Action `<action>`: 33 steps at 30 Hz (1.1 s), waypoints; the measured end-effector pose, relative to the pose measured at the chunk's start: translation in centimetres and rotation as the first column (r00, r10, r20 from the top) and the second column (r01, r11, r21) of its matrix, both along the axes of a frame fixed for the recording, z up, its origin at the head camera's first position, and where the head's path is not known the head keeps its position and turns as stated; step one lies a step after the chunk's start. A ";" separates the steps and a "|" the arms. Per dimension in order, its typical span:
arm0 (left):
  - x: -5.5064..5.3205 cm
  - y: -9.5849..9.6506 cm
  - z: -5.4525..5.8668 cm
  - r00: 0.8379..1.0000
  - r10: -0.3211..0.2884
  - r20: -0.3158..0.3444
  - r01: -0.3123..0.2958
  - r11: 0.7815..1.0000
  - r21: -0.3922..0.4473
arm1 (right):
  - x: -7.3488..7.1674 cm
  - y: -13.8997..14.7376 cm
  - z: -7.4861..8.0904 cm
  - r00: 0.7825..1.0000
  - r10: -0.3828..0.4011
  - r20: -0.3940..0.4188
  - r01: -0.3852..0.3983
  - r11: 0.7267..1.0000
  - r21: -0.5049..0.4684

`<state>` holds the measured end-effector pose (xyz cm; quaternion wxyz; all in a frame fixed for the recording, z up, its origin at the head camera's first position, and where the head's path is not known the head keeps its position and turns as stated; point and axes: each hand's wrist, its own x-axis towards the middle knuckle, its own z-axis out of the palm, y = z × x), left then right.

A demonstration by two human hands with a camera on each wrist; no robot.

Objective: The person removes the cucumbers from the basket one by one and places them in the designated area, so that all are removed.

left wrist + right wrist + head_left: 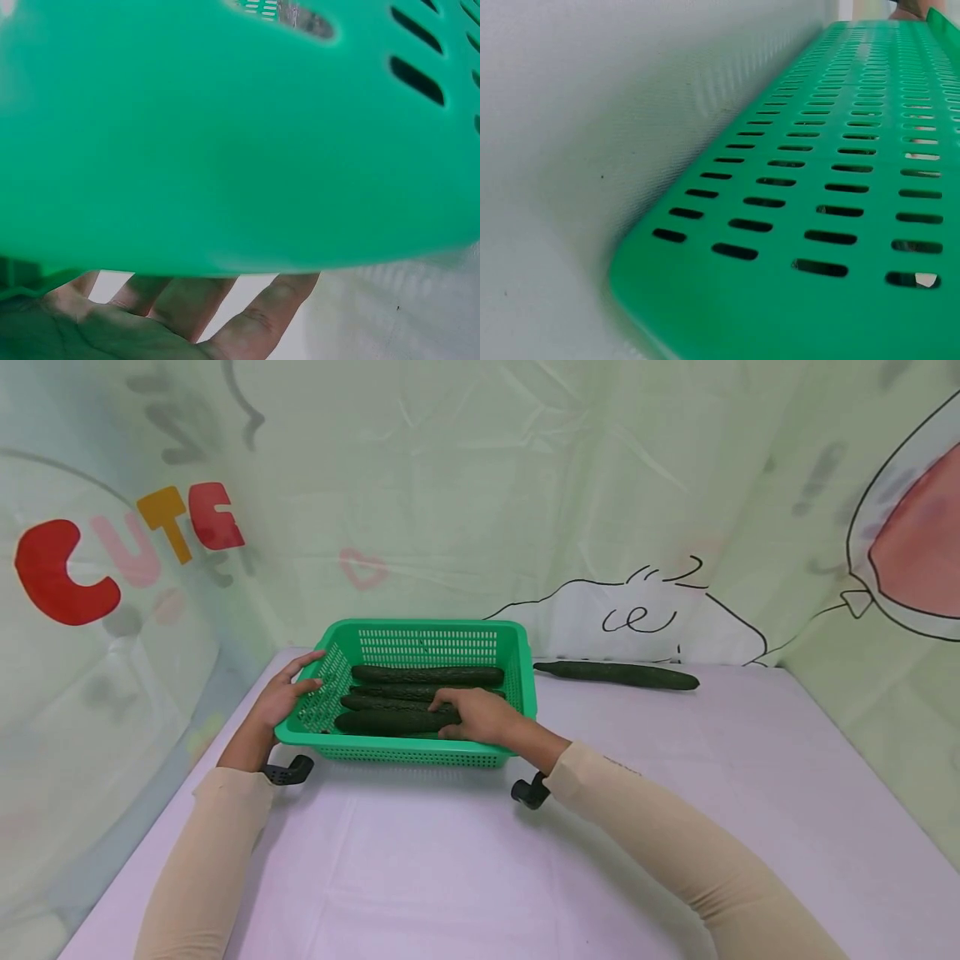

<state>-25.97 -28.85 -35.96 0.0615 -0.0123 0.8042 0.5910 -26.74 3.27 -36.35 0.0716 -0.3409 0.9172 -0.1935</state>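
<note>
A green plastic basket [420, 750] with slotted walls stands on the table, and several dark green cucumbers lie lengthwise inside it. My left hand [279, 700] grips the basket's left rim, with finger ends showing on its inner side. From the left wrist, the hand [187, 315] appears partly hidden behind the green wall. Reaching over the front right rim, my right hand [480, 717] pinches the right end of the front cucumber [390, 722]; the fingers cover that end. A separate cucumber [617, 675] lies outside the basket, to its right.
The basket rests on a pale lilac tablecloth [420, 860] near the back edge. Behind it hangs a light printed curtain [450, 510], with another at the left side. In the right wrist view, the slotted basket wall [795, 300] fills much of the frame.
</note>
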 end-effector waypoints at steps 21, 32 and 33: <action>0.4 -0.1 0.1 1.000 -0.005 -0.025 0.004 0.999 -0.052 | 0.9 0.0 0.0 0.859 -0.220 -0.463 0.189 0.976 -0.113; 0.3 0.1 0.3 1.000 -0.007 -0.022 0.007 1.000 -0.010 | 0.9 1.2 0.5 0.842 -0.285 -0.458 0.176 0.948 -0.265; 0.2 0.1 0.2 1.000 -0.009 -0.021 0.009 1.000 -0.006 | 0.9 1.5 0.6 0.843 -0.292 -0.451 0.174 0.943 -0.284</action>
